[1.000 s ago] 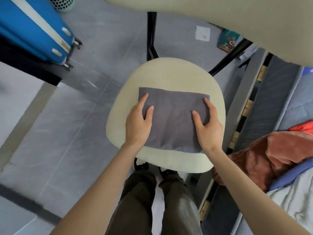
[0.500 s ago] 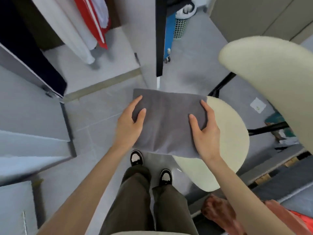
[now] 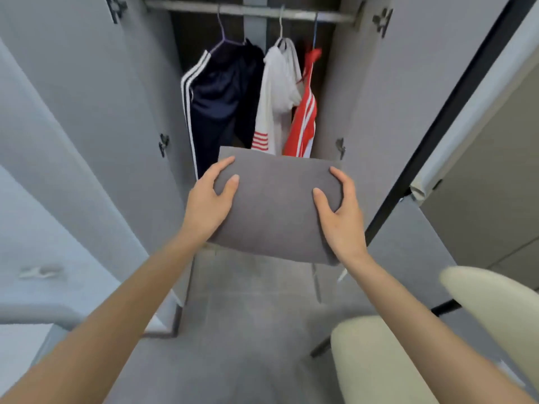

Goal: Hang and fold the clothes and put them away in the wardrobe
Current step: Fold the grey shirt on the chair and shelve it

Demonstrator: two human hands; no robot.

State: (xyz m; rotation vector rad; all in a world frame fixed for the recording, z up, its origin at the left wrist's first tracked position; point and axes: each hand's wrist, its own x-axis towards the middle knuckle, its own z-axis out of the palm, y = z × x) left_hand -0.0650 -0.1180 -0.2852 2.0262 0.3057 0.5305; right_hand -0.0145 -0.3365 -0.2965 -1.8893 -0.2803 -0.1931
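Folded grey garment — long axis left-right — faces wardrobe.

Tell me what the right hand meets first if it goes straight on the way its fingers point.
Probably the red and white garment hanging rightmost in the wardrobe, ahead of the right hand gripping the folded grey cloth. Depth is unclear; it could brush the wardrobe's side wall instead.

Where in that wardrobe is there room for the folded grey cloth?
Free: the dark gap between the navy trousers and the wardrobe's left wall. Crowded: trousers, white shirt and red top hang bunched. The folded cloth hides the wardrobe floor.
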